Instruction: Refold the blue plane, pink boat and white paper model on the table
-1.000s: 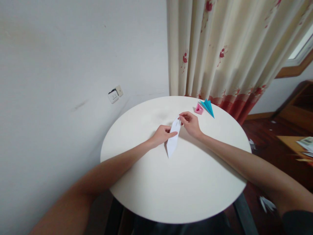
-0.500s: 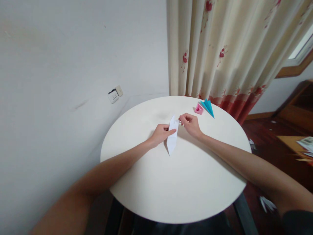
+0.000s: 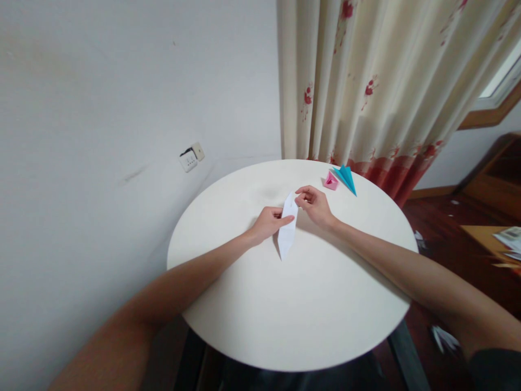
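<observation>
A narrow folded white paper, pointed at both ends, stands tilted over the round cream table. My left hand grips its middle from the left, thumb lying across the front. My right hand pinches the upper right edge near the top point with fingertips. The paper's lower tip hangs just above the tabletop.
A small pink folded paper piece and a blue folded paper piece lie at the table's far right edge. A cream curtain with red flowers hangs behind. A wall socket is at left. Paper scraps lie on the wooden floor.
The white paper has been drawn in shorter and shifted slightly left; my right hand's fingers moved along its upper edge. My left hand stayed in place.
</observation>
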The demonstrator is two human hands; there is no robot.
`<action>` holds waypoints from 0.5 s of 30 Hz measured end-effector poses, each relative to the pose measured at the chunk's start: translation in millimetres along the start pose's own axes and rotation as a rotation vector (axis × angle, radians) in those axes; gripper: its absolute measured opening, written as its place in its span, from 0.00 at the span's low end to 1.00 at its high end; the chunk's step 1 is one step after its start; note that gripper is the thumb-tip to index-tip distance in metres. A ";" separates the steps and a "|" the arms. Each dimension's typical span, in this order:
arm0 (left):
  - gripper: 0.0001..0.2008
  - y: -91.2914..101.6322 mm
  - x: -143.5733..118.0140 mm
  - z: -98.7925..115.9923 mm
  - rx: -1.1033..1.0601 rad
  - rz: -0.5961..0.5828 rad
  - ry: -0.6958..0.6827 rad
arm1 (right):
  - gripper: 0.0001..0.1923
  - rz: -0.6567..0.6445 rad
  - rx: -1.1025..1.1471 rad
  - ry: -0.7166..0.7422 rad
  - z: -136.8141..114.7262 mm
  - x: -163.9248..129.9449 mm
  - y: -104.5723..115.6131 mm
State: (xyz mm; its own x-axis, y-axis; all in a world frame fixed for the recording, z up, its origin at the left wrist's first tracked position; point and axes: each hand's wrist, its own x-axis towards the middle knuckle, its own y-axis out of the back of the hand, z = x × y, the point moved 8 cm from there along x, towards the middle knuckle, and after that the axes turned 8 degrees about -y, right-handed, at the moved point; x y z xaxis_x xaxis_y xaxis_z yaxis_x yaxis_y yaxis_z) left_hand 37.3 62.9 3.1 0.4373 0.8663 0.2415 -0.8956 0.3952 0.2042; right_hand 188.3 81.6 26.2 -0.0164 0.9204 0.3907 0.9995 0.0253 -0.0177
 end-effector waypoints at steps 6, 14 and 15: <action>0.22 5.5 1.5 -0.4 -0.019 0.061 0.007 | 0.16 0.076 0.012 -0.119 1.3 -0.5 8.1; 0.21 11.0 2.8 2.0 0.019 0.107 -0.026 | 0.21 -0.041 -0.131 -0.099 1.0 -1.9 -5.3; 0.22 10.7 2.6 2.2 0.017 0.105 -0.022 | 0.21 -0.033 -0.131 -0.091 0.9 -1.4 -4.8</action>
State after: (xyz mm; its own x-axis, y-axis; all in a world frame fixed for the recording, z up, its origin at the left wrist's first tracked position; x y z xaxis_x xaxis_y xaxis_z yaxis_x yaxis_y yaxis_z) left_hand 29.0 68.7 8.0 0.3428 0.8956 0.2836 -0.9352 0.2969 0.1928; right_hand 183.5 80.6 25.0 -0.0460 0.9515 0.3043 0.9931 0.0107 0.1165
